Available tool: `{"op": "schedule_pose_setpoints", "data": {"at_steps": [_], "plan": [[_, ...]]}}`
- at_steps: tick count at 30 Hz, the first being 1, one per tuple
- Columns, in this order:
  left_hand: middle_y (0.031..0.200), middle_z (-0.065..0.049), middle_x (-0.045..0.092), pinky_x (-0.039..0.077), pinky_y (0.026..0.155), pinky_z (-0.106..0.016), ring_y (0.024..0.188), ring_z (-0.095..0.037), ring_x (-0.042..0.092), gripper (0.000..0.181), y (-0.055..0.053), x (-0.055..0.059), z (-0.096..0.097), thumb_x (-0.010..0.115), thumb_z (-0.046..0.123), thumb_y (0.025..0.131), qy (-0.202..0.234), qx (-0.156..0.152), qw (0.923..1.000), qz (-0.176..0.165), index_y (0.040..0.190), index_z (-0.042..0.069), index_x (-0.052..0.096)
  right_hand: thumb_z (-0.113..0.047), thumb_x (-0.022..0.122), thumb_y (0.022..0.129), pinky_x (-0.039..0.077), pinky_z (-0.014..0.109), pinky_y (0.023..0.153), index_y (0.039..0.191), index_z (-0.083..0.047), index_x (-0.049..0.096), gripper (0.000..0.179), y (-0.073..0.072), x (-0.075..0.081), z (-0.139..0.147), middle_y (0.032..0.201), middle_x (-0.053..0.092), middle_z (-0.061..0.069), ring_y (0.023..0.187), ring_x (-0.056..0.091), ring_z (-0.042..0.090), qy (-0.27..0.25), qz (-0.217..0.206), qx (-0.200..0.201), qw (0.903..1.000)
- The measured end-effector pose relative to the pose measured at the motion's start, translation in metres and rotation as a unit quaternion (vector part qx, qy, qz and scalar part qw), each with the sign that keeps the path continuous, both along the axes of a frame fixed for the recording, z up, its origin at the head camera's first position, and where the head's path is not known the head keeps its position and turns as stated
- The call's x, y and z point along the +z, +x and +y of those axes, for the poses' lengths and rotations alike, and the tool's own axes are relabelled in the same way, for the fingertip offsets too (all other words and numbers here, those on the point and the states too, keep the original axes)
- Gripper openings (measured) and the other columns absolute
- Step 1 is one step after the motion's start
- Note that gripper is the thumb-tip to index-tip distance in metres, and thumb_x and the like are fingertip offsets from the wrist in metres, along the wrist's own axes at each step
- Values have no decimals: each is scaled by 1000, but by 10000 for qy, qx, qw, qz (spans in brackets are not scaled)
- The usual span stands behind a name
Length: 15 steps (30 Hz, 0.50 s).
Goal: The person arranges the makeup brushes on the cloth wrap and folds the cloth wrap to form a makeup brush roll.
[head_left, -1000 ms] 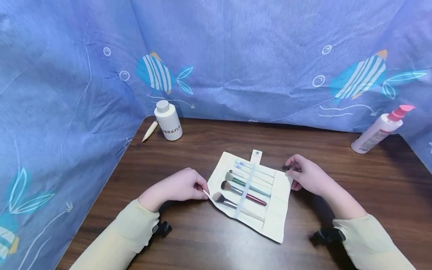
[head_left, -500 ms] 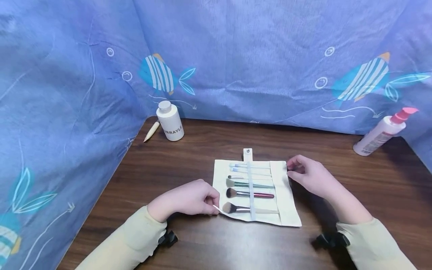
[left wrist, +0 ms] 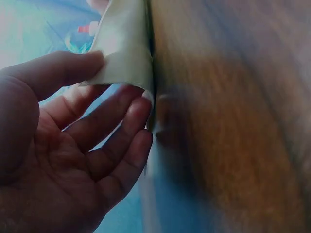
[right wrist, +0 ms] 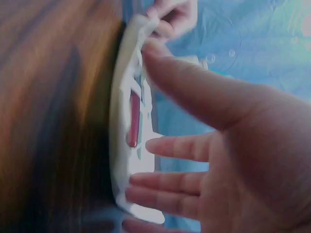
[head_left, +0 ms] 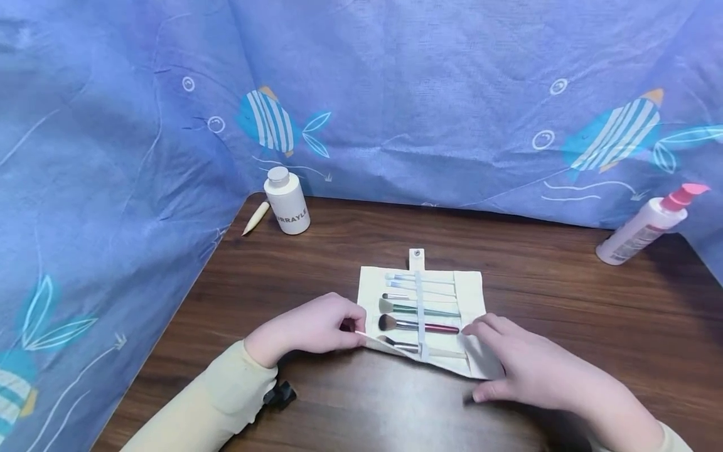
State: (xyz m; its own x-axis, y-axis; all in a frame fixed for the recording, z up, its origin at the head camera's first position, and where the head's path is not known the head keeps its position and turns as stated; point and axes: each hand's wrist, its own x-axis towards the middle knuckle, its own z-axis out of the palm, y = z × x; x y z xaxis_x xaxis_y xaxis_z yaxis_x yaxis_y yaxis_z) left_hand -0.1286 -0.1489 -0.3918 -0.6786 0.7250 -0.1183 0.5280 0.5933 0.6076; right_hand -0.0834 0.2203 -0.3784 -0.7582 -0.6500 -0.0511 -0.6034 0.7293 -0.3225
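Note:
An off-white fabric brush roll [head_left: 471, 282] lies unfolded on the table, its snap tab [head_left: 417, 258] pointing away from me. Several makeup brushes sit under its clear strap, among them a red-handled brush [head_left: 440, 328] and a green-handled brush [head_left: 432, 312]. My left hand [head_left: 316, 326] pinches the roll's near left corner between thumb and fingers and holds it raised, as the left wrist view shows with the cloth [left wrist: 127, 43]. My right hand [head_left: 533, 364] is at the roll's right side, fingers straight over it and thumb by the near right corner, which it partly hides.
At the back left of the wooden table [head_left: 350, 232] stand a white bottle [head_left: 289, 207] and, lying beside it, a pale pointed stick [head_left: 257, 218]. A pump bottle with a pink top [head_left: 641, 232] stands at the back right. Blue fish-print cloth [head_left: 395, 94] hangs behind.
The roll has turned until its tab side faces straight back. My right hand has left the far right corner and come toward me to the near right. My left hand keeps its corner.

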Motion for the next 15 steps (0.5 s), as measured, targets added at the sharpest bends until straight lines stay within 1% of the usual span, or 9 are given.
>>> {"op": "schedule_pose_setpoints", "data": {"at_steps": [2, 5, 7, 8, 11, 13, 15], "plan": [[63, 15, 51, 36, 56, -18, 59, -2, 46, 26, 0, 0, -2, 75, 24, 93, 44, 178, 9997, -142, 72, 27, 59, -64, 84, 73, 56, 35, 73, 135, -24, 56, 79, 3, 0, -2, 121, 58, -13, 101, 59, 6, 147, 164, 26, 9998], [60, 13, 49, 35, 53, -20, 56, -3, 45, 27, -1, 0, -4, 73, 22, 94, 149, 401, 9988, -257, 73, 25, 57, -45, 92, 70, 57, 36, 69, 133, -24, 58, 75, 0, -2, -8, 111, 60, -13, 94, 61, 6, 334, 537, -11, 9980], [60, 13, 49, 36, 53, -21, 56, -4, 45, 25, -1, 0, -5, 73, 20, 94, 217, 516, 9980, -280, 74, 23, 58, -31, 93, 69, 56, 37, 66, 125, -24, 62, 65, -5, -3, -10, 103, 61, -12, 86, 61, 7, 296, 782, -56, 9965], [61, 13, 49, 37, 53, -21, 56, -4, 45, 24, -2, -1, -5, 72, 19, 95, 232, 583, 9975, -310, 75, 23, 58, -26, 93, 70, 55, 37, 65, 121, -24, 63, 59, -7, -4, -11, 100, 62, -13, 84, 61, 7, 259, 836, -110, 9961], [62, 13, 51, 39, 54, -22, 56, -4, 45, 21, -3, -4, -4, 70, 19, 97, 308, 801, 9952, -465, 79, 21, 59, -22, 89, 77, 54, 35, 63, 106, -27, 68, 36, -12, -8, -8, 92, 64, -18, 76, 60, 3, -25, 879, -284, 9957], [63, 12, 55, 39, 54, -23, 55, -4, 45, 20, -5, -5, -2, 68, 20, 99, 316, 962, 9932, -577, 81, 20, 60, -20, 86, 82, 49, 31, 60, 91, -30, 66, 24, -16, -11, -5, 81, 58, -22, 69, 54, 1, -267, 853, -457, 9949], [65, 9, 61, 40, 54, -24, 54, -6, 46, 19, -7, -3, 1, 66, 21, 100, 291, 1105, 9913, -647, 82, 19, 60, -21, 82, 86, 43, 28, 57, 79, -32, 60, 26, -20, -13, -3, 69, 47, -25, 62, 46, -1, -467, 886, -595, 9932]]}}
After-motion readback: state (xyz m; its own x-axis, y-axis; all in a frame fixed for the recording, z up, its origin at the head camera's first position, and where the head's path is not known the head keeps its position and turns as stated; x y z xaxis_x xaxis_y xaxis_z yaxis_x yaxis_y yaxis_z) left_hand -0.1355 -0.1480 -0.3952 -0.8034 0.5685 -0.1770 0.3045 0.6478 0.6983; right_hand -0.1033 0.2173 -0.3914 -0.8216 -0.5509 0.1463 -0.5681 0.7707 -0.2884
